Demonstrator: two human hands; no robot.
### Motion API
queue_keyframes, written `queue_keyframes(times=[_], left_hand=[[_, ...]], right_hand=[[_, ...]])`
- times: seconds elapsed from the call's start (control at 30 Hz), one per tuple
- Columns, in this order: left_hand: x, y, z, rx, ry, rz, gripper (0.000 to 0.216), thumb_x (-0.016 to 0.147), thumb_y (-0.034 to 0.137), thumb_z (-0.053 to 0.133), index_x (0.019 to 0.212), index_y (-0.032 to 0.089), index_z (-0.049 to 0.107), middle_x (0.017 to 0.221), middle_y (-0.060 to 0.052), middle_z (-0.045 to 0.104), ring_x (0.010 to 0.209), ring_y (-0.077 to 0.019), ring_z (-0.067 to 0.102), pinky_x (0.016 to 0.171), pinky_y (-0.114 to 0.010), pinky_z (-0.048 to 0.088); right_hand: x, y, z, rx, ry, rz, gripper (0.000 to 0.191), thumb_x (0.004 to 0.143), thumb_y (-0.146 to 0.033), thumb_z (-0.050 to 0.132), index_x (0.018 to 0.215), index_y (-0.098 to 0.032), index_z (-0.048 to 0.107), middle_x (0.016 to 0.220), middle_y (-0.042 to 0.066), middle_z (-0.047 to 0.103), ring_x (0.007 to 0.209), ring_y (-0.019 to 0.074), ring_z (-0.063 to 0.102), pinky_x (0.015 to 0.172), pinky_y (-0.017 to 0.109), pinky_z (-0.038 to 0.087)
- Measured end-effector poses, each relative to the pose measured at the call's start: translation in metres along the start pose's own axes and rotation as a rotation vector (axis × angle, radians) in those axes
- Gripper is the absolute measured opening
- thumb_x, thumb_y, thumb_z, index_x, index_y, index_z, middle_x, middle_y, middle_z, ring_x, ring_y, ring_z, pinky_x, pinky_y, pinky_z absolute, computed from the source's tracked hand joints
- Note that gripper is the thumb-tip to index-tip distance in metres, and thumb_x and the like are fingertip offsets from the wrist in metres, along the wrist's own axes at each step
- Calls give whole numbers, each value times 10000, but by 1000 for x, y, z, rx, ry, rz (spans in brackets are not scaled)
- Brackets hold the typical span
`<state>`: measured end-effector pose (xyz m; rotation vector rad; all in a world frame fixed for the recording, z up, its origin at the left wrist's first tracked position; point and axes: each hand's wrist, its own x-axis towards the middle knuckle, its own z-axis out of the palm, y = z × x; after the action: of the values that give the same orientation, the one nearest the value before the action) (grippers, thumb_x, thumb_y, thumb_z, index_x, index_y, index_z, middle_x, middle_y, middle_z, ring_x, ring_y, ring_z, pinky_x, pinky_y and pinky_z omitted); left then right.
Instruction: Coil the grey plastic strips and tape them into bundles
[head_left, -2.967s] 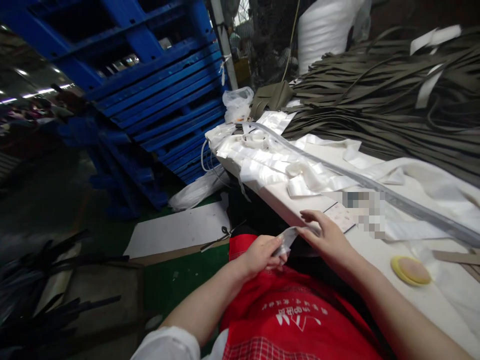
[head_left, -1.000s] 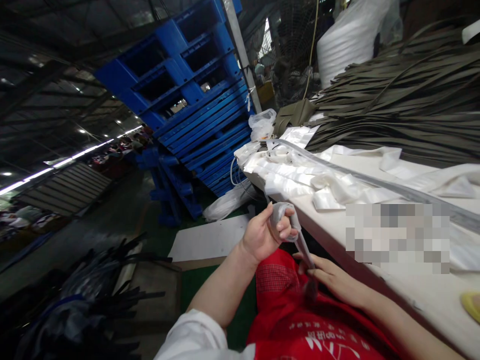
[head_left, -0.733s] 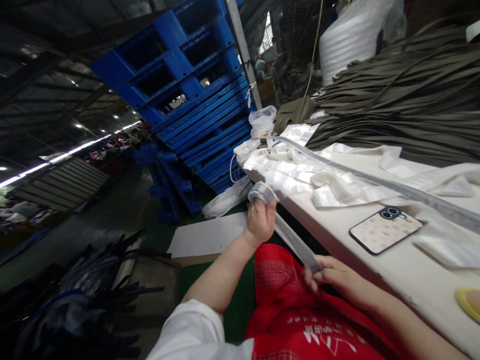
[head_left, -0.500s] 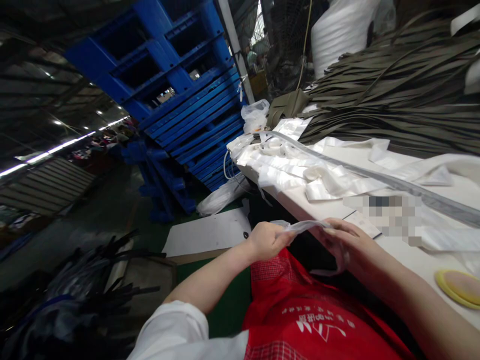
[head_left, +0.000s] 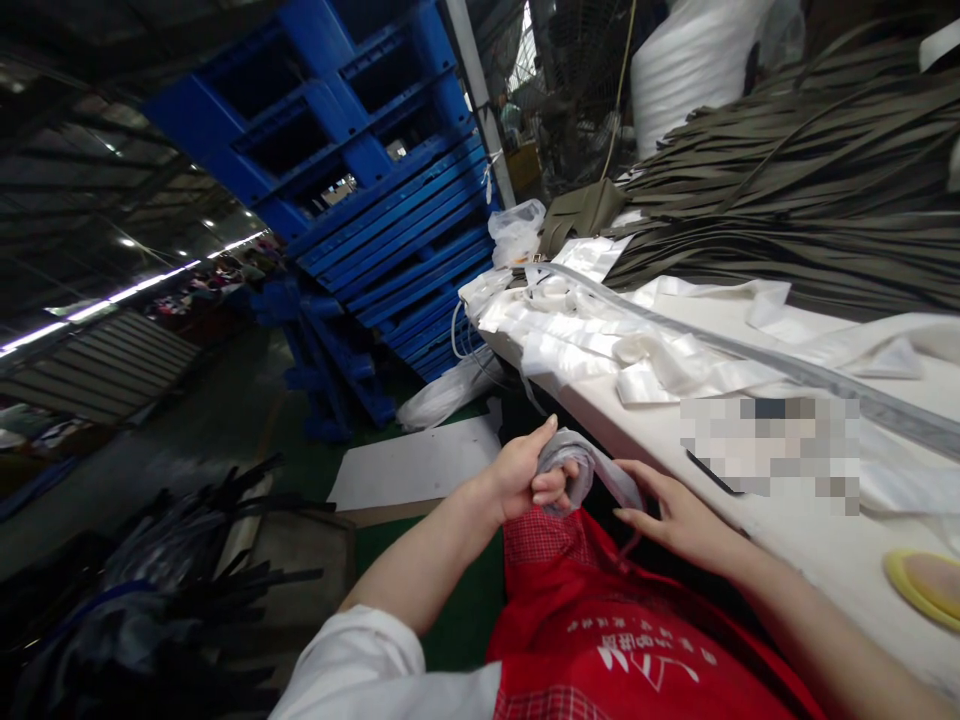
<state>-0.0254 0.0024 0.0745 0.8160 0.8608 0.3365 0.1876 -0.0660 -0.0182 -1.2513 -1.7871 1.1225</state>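
A pale, translucent strip (head_left: 586, 468) is wound into a loose coil around the fingers of my left hand (head_left: 525, 478). That hand is curled through the coil, its thumb pointing up. From the coil the strip runs across to my right hand (head_left: 671, 515), which has it between thumb and fingers. Part of the strip's tail hangs below, in front of the red apron (head_left: 637, 640). Both hands are in front of my body, beside the edge of the white table (head_left: 600, 410).
White glossy bands (head_left: 585, 340) and a long grey strip (head_left: 787, 365) lie on the table. Behind them are many dark olive straps (head_left: 787, 170). A yellow round object (head_left: 926, 585) sits at right. Blue pallets (head_left: 405, 240) stand ahead, with a white board (head_left: 416, 460) on the floor.
My left hand has turned so its thumb points up, showing the strip as a coil. My right hand has lowered slightly, its thumb and fingers wider apart around the strip.
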Motion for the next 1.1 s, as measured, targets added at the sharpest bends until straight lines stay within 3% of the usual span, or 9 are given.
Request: queue_keyframes(times=[0.17, 0.3, 0.4, 0.6, 0.67, 0.8, 0.87, 0.97, 1.1], left_hand=[[-2, 16, -4, -181, 20, 45, 718, 974, 566, 174, 627, 117, 614, 278, 72, 316, 237, -62, 276, 496, -230, 453], [-7, 28, -5, -291, 43, 109, 722, 987, 538, 166, 616, 111, 614, 283, 74, 300, 242, -55, 265, 492, -217, 430], [-11, 39, -8, -380, 123, 222, 686, 995, 517, 191, 608, 119, 594, 305, 86, 271, 259, -44, 254, 500, -202, 408], [3, 47, -9, -464, 321, 564, 588, 986, 510, 278, 753, 101, 630, 456, 74, 364, 381, -52, 360, 654, -240, 476], [15, 37, -4, -355, 405, 740, 554, 959, 558, 310, 859, 117, 629, 535, 52, 444, 470, -85, 452, 768, -309, 498], [32, -6, 13, 308, 472, 1052, 555, 875, 654, 393, 969, 155, 621, 805, -67, 618, 861, -220, 600, 994, -426, 394], [33, -29, 21, 636, 352, 1031, 525, 792, 661, 519, 901, 162, 640, 878, -118, 632, 954, -284, 587, 994, -429, 375], [29, -47, 28, 1027, 245, 887, 392, 786, 581, 561, 770, 193, 616, 733, -94, 585, 810, -287, 596, 830, -391, 431], [31, -46, 27, 1270, 270, 674, 431, 872, 518, 486, 559, 223, 517, 536, -12, 470, 599, -194, 547, 619, -281, 380]], right_hand=[[-1, 7, 4, -75, 102, 10, 615, 804, -375, 618, 1357, -188, 423, 1369, 124, 528, 1228, 301, 508, 1067, 466, 373], [0, 17, 7, -80, 146, 39, 461, 862, -384, 533, 1275, -182, 503, 1255, 120, 606, 1138, 285, 565, 1018, 446, 409], [-1, 23, 9, -23, 60, 72, 344, 926, -428, 416, 1073, -190, 616, 1037, 84, 673, 963, 260, 617, 907, 404, 461], [-4, -4, 22, 205, -199, 128, 531, 932, -622, 343, 849, -180, 627, 649, -2, 569, 604, 167, 510, 601, 280, 421], [-4, -24, 29, 308, -276, 114, 543, 935, -621, 347, 831, -170, 631, 617, -10, 548, 584, 149, 484, 591, 265, 404], [-8, -58, 25, 454, -313, 46, 517, 937, -589, 399, 831, -151, 653, 585, -11, 537, 572, 131, 473, 605, 253, 398], [-12, -65, 9, 500, -279, 45, 493, 930, -575, 433, 833, -148, 659, 569, -11, 531, 559, 125, 468, 595, 249, 393], [-19, -62, -20, 477, -228, 148, 476, 891, -595, 488, 793, -159, 652, 548, -4, 541, 511, 123, 463, 524, 244, 376], [-25, -46, -44, -9, -66, 187, 427, 859, -594, 524, 851, -195, 675, 729, 55, 674, 632, 190, 579, 580, 286, 440]])
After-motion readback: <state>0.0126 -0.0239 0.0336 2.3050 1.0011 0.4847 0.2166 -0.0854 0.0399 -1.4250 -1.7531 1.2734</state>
